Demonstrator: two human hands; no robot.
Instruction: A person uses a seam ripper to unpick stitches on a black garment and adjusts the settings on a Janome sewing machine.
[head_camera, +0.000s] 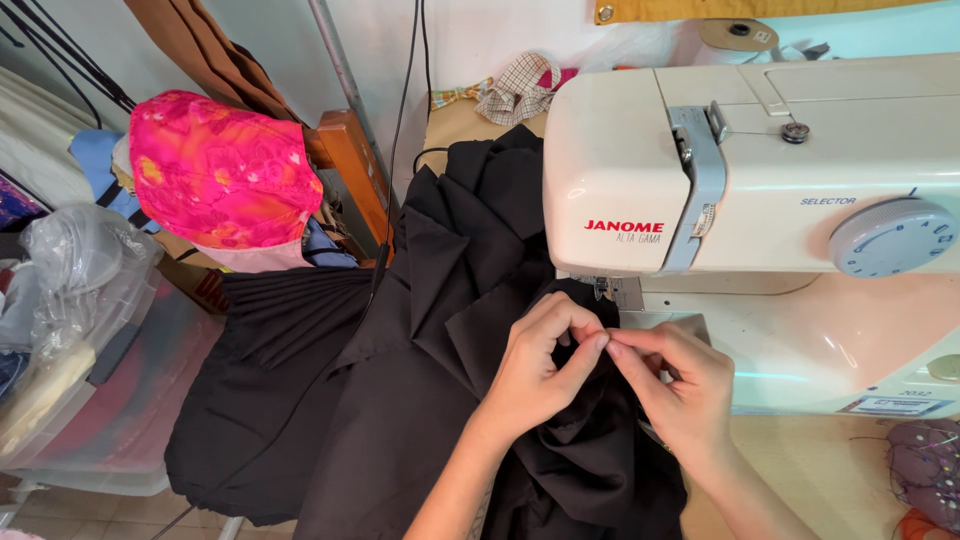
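Just in front of the cream sewing machine (760, 190), the black fabric (440, 300) is pinched by the fingertips of left hand (540, 365) and right hand (680, 395), not yet laid flat under the needle

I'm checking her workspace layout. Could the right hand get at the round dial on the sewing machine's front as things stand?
Probably yes. The right hand pinches black fabric just below the sewing machine, and nothing stands between it and the dial, up to its right.
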